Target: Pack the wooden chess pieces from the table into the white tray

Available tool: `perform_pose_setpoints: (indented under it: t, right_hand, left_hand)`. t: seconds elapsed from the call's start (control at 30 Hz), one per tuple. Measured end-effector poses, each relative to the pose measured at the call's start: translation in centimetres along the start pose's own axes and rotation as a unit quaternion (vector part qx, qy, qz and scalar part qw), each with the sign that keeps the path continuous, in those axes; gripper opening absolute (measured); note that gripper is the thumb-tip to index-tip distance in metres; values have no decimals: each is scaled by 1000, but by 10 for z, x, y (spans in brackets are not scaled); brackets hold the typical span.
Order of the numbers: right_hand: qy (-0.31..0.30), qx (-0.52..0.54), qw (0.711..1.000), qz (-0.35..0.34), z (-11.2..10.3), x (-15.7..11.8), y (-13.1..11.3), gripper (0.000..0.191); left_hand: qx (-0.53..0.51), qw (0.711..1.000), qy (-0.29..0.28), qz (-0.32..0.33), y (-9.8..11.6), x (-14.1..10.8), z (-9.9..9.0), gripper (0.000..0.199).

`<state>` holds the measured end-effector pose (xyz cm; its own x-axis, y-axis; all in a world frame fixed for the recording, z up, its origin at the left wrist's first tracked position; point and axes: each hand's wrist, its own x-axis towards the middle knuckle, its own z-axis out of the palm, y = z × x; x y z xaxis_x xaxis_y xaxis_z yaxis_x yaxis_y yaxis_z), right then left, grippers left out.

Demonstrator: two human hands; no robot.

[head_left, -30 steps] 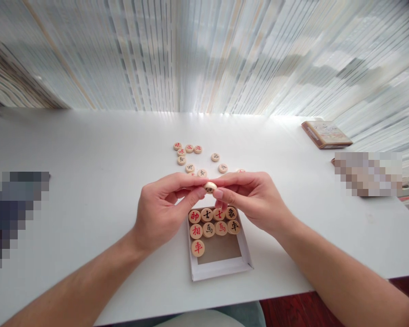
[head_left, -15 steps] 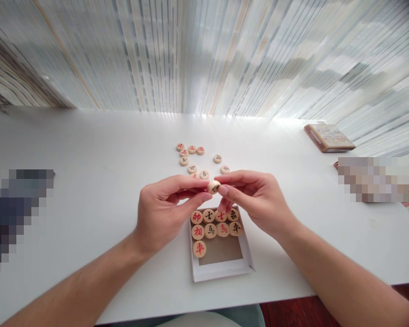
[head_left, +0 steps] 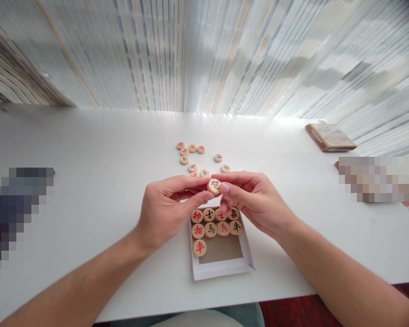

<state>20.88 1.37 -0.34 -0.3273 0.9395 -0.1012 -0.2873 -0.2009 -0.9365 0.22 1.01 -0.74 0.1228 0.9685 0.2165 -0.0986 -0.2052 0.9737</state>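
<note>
Daylight's pouring in, bright and cool, through the pale striped translucent curtain (head_left: 197,54) across the top of the frame! Glare flares along the white smooth tabletop's (head_left: 98,150) far edge, upper centre; nearer down, it greys. Stripes fan outward, stretched at both sides, and the upper right corner darkens. 2 coarse mosaics, 1 left, 1 right, swallow detail. Lower centre, round pale wooden discs (head_left: 199,248) read sharply; farther ones soften.

From the near edge of the desk (head_left: 98,150), a passage leads into the near right part of the tray (head_left: 221,271); nine seated xiangqi pieces (head_left: 210,230) block its other places. Loose xiangqi pieces (head_left: 192,148) obstruct mid-desk, passable on their left.
</note>
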Motion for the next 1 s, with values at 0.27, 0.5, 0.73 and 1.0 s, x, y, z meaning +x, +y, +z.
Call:
perform_pose_setpoints:
  t: [0.27, 0.5, 0.73, 1.0]
  right_hand:
    - [8, -8, 1000, -19, -4, 1, 1, 24]
    - [4, -11, 999, -39, -3, 2, -1, 24]
    - [21, -49, 994, -94, 2, -1, 1, 32]
    - [25, -76, 988, -129, 2, 0, 3, 33]
  left_hand:
    - [-47, 998, -41, -30, -2, 2, 1, 28]
    - [-28, 998, -47, -21, -1, 4, 1, 25]
    - [0, 999, -47, -14, -2, 3, -1, 29]
    - [12, 999, -38, -5, -5, 1, -1, 30]
